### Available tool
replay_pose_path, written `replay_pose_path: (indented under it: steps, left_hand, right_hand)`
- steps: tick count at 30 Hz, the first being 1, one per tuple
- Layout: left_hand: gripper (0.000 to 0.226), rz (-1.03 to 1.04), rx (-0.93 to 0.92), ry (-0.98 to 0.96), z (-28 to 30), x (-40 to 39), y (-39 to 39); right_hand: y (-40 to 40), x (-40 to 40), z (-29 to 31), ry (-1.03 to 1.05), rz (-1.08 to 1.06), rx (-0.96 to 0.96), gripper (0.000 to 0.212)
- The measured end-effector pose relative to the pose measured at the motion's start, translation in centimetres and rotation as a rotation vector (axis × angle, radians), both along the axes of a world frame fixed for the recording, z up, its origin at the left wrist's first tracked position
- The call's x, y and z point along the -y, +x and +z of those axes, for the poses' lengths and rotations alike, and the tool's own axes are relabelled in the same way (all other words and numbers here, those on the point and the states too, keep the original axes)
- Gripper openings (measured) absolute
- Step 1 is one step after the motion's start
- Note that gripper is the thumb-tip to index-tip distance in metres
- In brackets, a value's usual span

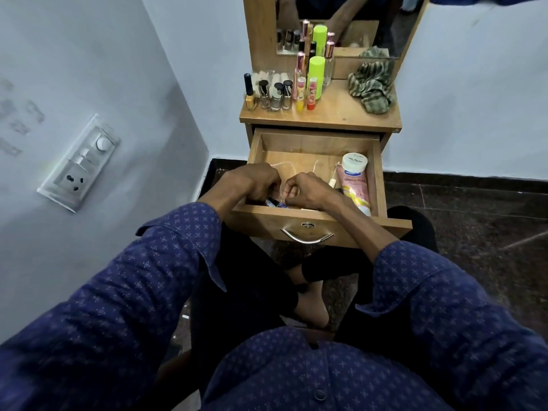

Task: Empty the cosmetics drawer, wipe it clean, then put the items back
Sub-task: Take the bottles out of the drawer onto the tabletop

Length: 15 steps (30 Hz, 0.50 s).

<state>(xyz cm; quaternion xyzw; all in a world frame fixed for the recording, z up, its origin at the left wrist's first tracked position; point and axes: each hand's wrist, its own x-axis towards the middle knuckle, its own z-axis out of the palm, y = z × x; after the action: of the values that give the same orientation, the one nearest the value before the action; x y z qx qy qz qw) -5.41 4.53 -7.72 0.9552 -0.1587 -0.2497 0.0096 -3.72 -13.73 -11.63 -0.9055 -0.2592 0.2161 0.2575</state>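
Drawer (314, 143) pulled out of the wooden table (335, 114), open toward the person. Both hands are inside its front left part. Left hand (255, 180) has curled fingers down over small dark items (277, 204) at the front wall; what exactly the grip holds can't be told. Right hand (304, 189) is also curled, fingertips seeming to pinch a thin white cord (289, 165) that loops across the drawer floor; grip contents not clear. On the drawer's right side lies a pink tube (355, 188), with a round white-lidded jar (354, 163) at its far end, touching or overlapping it. A small white stick-like item (332, 183) lies just left of the tube.

On the table: a row of nail polish bottles (271, 94) at left, upright; two small lip balm sticks (305, 93) beside them; a green-capped bottle (316, 75) and slim pink-capped sprays (299, 65) behind. A striped green cloth (372, 84) is bunched at the right rear. A mirror (341, 22) behind reflects the bottles.

Blue patterned sleeves (148, 277) on both arms. A switch panel (80, 164) on the left wall.
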Motion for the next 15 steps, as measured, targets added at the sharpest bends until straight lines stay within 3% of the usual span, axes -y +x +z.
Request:
replay_pose_path:
  steps: [4,10,15]
  left_hand:
    - [0.021,-0.006,0.103,-0.06,-0.3,-0.6,-0.6]
    - [0.021,0.016,0.199,-0.191,0.4,-1.6,-0.8]
    - [0.018,0.138,0.253,-0.407,1.5,-2.3,0.2]
  right_hand:
    - [0.3,-0.2,-0.4,0.034,0.051,-0.094,0.012]
    - [0.6,-0.5,-0.8,0.004,0.062,-0.072,0.018]
    - [0.7,-0.4,-0.6,0.006,-0.138,0.051,0.021]
